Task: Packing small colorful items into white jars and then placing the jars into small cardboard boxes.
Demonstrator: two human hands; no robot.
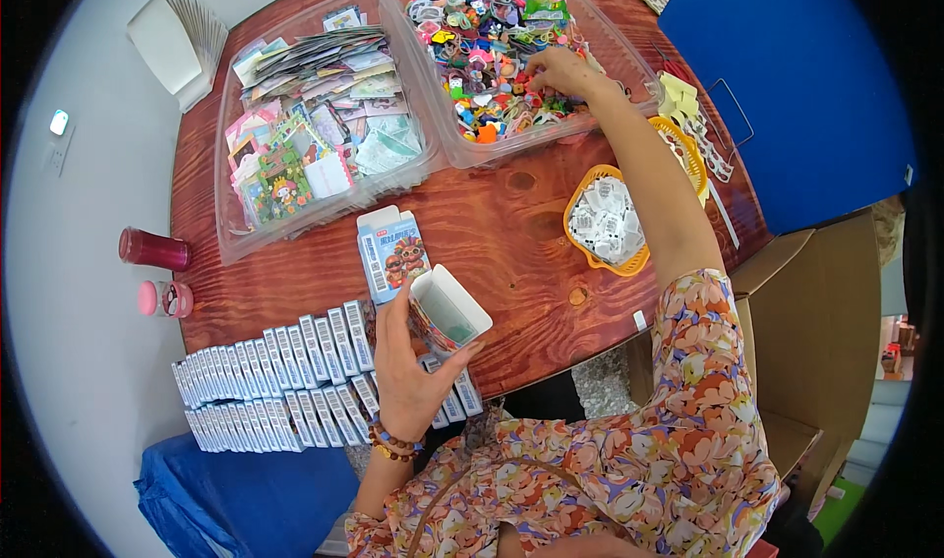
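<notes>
My left hand (411,386) grips a small open carton (456,302) between thumb and fingers, its mouth tilted up and a greenish flat piece inside. Beside it lies a flatter blue-and-white printed carton (389,248) with its flap up. My right hand (568,74) reaches into a clear plastic bin of small colourful trinkets (492,52). Its fingers curl down among them, and whatever they pinch is hidden. The bin to its left holds stacks of cards and printed packets (324,116).
Two rows of blue-and-white cartons (265,361) line the near left table edge. A yellow basket of white sachets (605,222) sits under my right forearm, another yellow basket (693,160) beyond. Red jar (155,249) and pink-lidded jar (165,299) stand left. A cardboard box (816,322) is at right.
</notes>
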